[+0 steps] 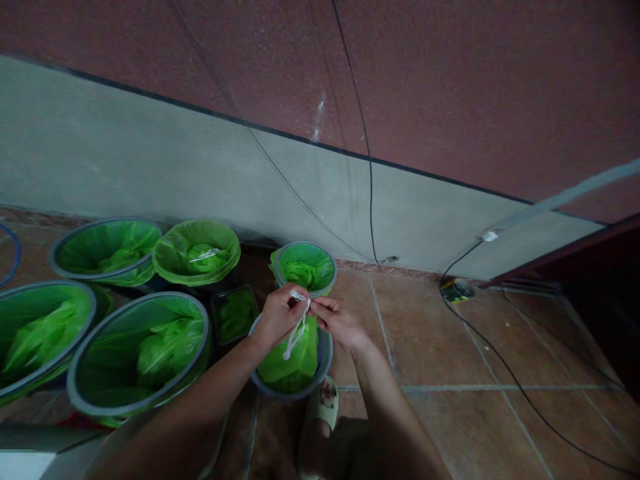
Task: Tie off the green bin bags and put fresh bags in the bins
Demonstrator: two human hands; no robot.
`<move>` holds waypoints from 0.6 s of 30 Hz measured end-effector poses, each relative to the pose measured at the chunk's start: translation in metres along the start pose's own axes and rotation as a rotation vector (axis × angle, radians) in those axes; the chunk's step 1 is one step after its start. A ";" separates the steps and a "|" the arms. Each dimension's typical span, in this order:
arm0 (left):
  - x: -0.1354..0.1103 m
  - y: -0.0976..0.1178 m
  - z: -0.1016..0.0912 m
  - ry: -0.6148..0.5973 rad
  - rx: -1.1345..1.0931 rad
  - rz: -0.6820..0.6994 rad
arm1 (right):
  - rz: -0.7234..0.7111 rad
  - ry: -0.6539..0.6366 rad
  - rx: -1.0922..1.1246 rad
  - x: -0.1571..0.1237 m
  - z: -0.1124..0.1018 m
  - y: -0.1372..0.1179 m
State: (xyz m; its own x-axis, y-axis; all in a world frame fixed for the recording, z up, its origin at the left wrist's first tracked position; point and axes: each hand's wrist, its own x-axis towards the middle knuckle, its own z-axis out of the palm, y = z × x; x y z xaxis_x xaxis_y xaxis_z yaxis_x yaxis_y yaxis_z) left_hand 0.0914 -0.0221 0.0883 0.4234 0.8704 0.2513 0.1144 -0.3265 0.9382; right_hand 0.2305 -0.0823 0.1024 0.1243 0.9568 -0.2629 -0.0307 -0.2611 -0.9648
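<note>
My left hand (pixel 284 312) and my right hand (pixel 336 319) meet over a grey bin (pixel 325 360). Both are closed on a white drawstring (pixel 300 330), each pinching a part of it, and a loose end hangs down between them. Below the string a green mesh bag (pixel 293 363) bulges inside the bin. Just behind my hands stands a smaller round bin (pixel 327 252) lined with green mesh. The exact hold of the fingertips is partly hidden.
To the left stand several mesh-lined bins, among them a large one (pixel 200 360) and a light-green one (pixel 160 263). A small square container (pixel 255 303) sits between. A black cable (pixel 505 363) crosses the tiled floor (pixel 430 333) on the right, near a tin (pixel 457 290).
</note>
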 end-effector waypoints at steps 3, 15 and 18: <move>0.002 -0.003 -0.002 -0.051 -0.107 -0.128 | 0.026 0.064 0.057 0.000 -0.002 0.000; 0.003 -0.003 -0.001 -0.057 -0.211 -0.269 | 0.049 0.013 0.024 0.003 -0.002 0.006; 0.003 -0.001 -0.002 -0.081 -0.215 -0.286 | 0.042 0.040 0.062 0.003 0.000 0.006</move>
State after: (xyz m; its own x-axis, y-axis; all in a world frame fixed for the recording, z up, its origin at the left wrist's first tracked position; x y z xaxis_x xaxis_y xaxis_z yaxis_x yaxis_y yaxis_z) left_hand 0.0905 -0.0179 0.0886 0.4727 0.8803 -0.0397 0.0502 0.0181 0.9986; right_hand 0.2309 -0.0812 0.0960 0.1608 0.9391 -0.3038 -0.0977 -0.2911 -0.9517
